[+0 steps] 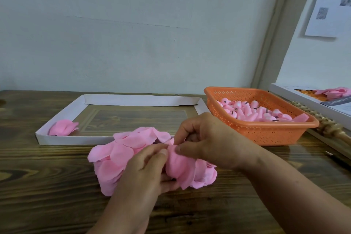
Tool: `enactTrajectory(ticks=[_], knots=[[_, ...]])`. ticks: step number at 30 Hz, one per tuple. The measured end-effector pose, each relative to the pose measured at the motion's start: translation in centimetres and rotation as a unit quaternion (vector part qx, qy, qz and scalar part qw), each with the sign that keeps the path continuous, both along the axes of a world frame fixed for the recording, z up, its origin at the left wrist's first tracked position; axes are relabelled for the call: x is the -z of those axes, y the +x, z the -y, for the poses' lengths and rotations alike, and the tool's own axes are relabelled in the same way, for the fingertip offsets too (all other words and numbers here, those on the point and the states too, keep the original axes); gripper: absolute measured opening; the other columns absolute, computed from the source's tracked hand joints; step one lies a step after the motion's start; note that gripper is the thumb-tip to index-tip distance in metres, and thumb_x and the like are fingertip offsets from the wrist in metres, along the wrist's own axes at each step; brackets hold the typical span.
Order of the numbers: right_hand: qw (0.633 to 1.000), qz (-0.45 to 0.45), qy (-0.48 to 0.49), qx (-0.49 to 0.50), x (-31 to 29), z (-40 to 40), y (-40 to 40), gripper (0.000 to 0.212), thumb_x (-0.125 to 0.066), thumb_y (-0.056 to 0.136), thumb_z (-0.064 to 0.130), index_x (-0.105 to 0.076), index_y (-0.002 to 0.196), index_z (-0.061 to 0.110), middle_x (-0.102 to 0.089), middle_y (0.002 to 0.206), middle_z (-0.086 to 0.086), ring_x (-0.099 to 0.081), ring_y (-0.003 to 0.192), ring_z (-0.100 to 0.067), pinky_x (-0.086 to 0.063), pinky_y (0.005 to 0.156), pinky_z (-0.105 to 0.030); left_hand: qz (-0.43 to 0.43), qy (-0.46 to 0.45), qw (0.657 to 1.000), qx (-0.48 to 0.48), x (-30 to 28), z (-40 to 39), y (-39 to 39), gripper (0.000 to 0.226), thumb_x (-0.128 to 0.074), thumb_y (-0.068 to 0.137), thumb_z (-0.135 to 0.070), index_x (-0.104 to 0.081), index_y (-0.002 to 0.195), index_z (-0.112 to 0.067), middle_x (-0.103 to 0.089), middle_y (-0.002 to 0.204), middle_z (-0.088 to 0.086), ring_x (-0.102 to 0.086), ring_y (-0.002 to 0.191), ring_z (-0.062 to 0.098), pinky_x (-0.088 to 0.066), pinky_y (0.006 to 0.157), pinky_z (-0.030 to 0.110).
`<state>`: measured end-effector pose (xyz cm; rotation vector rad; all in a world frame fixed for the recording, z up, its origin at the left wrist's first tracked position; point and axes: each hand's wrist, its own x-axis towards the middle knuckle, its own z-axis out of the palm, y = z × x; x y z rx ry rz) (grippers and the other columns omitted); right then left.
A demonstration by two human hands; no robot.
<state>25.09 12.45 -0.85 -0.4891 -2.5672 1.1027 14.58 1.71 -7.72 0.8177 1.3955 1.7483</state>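
Observation:
A heap of pink fabric petals (121, 154) lies on the wooden table in front of me. My left hand (146, 171) grips a bunch of pink petals (180, 167) from below, thumb on top. My right hand (207, 140) pinches the top edge of that same bunch between thumb and forefinger. The two thumbs nearly meet over the bunch. What sits at the core of the bunch is hidden by my fingers.
A shallow white cardboard tray (62, 138) behind the heap holds one finished pink flower (63, 127). An orange perforated basket (266, 131) at right holds several pink bud cores. A white box (296, 97) and a wooden beaded object (330, 127) lie far right.

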Motion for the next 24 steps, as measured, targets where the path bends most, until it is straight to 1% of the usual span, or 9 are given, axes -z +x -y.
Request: enactTrajectory(ticks=[2,4,7,11,14,16,17,19,24], knots=[[1.0,-0.003,-0.005,0.011,0.1,-0.2,0.0,0.008,-0.063,0.084,-0.003,-0.065,0.077,0.002,-0.051,0.039,0.013,-0.046,0.035,0.001,-0.032,0.04,-0.007,0.009,0.003,1.0,-0.02,0.2,0.2,-0.1,0.015,-0.05,0.093,-0.003,-0.064,0.096,-0.008,-0.072,0.087,0.021,-0.072,0.078,0.034,-0.057,0.055,0.03],[1.0,-0.007,-0.011,0.018,0.1,-0.3,-0.1,0.01,-0.064,0.084,-0.002,-0.065,0.076,0.003,-0.051,0.039,0.012,-0.045,0.036,0.002,-0.033,0.041,-0.008,0.006,0.011,0.999,-0.036,0.5,0.3,-0.1,0.014,-0.053,0.09,0.002,-0.064,0.089,-0.006,-0.071,0.084,0.022,-0.072,0.077,0.034,-0.057,0.055,0.03],[1.0,-0.011,-0.01,0.019,0.1,-0.3,-0.2,0.011,-0.064,0.083,-0.002,-0.065,0.075,0.005,-0.052,0.04,0.013,-0.045,0.036,0.002,-0.034,0.041,-0.008,-0.005,0.024,0.999,-0.035,0.5,0.3,0.0,0.016,-0.055,0.09,0.0,-0.069,0.088,-0.008,-0.073,0.082,0.016,-0.072,0.08,0.031,-0.058,0.059,0.029],[1.0,-0.012,-0.01,0.017,0.1,-0.5,-0.3,0.009,-0.065,0.083,0.0,-0.066,0.076,0.005,-0.055,0.046,0.009,-0.048,0.04,0.001,-0.038,0.044,-0.012,-0.011,0.034,0.999,-0.023,0.2,0.3,0.5,0.024,-0.055,0.09,-0.004,-0.072,0.095,-0.02,-0.076,0.086,0.002,-0.073,0.083,0.018,-0.057,0.062,0.024],[1.0,-0.016,-0.016,0.009,0.0,-0.7,-0.3,0.009,-0.065,0.082,-0.001,-0.067,0.076,0.005,-0.06,0.05,0.006,-0.053,0.044,-0.001,-0.041,0.045,-0.013,0.012,0.034,0.999,-0.008,0.0,0.2,0.5,0.021,-0.059,0.085,-0.006,-0.073,0.097,-0.017,-0.076,0.089,0.001,-0.073,0.084,0.015,-0.057,0.061,0.023],[0.999,-0.024,-0.021,0.004,-0.1,-0.9,-0.3,0.007,-0.065,0.083,-0.001,-0.067,0.077,0.002,-0.066,0.06,-0.006,-0.059,0.053,-0.01,-0.048,0.051,-0.019,0.057,0.031,0.998,0.009,0.0,0.1,0.3,0.026,-0.065,0.073,-0.012,-0.074,0.098,-0.012,-0.076,0.091,0.006,-0.073,0.082,0.019,-0.057,0.058,0.024],[0.999,-0.029,-0.026,0.002,0.0,-1.0,-0.3,0.005,-0.065,0.083,-0.001,-0.066,0.078,0.001,-0.068,0.068,-0.016,-0.061,0.059,-0.017,-0.053,0.056,-0.025,0.084,0.029,0.996,0.021,0.0,0.1,0.2,0.031,-0.065,0.067,-0.014,-0.076,0.096,-0.01,-0.075,0.091,0.01,-0.073,0.08,0.021,-0.056,0.056,0.024],[0.999,-0.035,-0.038,0.0,0.0,-1.0,-0.3,0.003,-0.065,0.083,-0.002,-0.065,0.08,-0.002,-0.067,0.079,-0.028,-0.062,0.066,-0.027,-0.054,0.067,-0.039,0.12,0.023,0.991,0.047,-0.2,0.0,0.0,0.031,-0.066,0.064,-0.015,-0.077,0.092,-0.008,-0.075,0.09,0.014,-0.073,0.074,0.023,-0.055,0.054,0.023],[0.998,-0.043,-0.042,-0.004,0.0,-1.2,-0.3,0.003,-0.065,0.084,0.0,-0.065,0.081,-0.002,-0.067,0.08,-0.028,-0.062,0.069,-0.033,-0.055,0.069,-0.04,0.154,0.011,0.985,0.077,-0.7,-0.3,0.1,0.026,-0.065,0.065,-0.017,-0.078,0.087,-0.008,-0.074,0.09,0.017,-0.07,0.069,0.023,-0.056,0.053,0.025]])
